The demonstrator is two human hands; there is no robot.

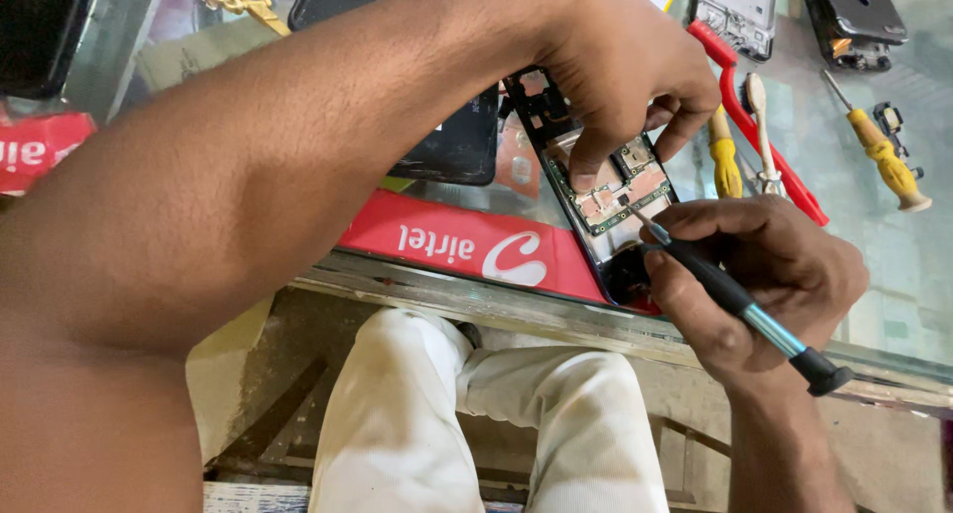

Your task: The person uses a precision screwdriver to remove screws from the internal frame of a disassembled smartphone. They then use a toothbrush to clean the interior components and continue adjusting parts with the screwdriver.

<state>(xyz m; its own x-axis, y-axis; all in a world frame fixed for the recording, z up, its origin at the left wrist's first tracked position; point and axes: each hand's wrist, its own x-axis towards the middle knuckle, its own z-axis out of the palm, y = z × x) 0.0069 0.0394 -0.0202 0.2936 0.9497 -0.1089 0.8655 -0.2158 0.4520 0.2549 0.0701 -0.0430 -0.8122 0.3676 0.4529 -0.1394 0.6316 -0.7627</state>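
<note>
- Head view: my left forearm crosses most of the frame and hides much of the glass counter point(898, 275) behind it; the dark slab point(459, 147) beside the phone shows only in part.
- My left hand point(620, 61) covers the upper end of the opened phone point(606, 190), so I cannot make out that end; the fingers are bent down together, one fingertip point(586, 175) pressing on the exposed board.
- The phone's lower end sits behind my right hand point(769, 275) and is hard to read.
- The phone lies on the counter near its front edge, just above the red strip point(467, 243), back cover off, black frame around a green board with copper-coloured shields.
- My right hand is closed around a screwdriver point(735, 299) with a black grip and blue-grey shaft, its thin tip touching the board.
- Beyond my hands: a yellow-handled screwdriver point(886, 160), a red tool point(764, 136), and two more stripped phones point(740, 11), cut off by the top edge.
- My white trousers point(417, 414) show below the counter.
</note>
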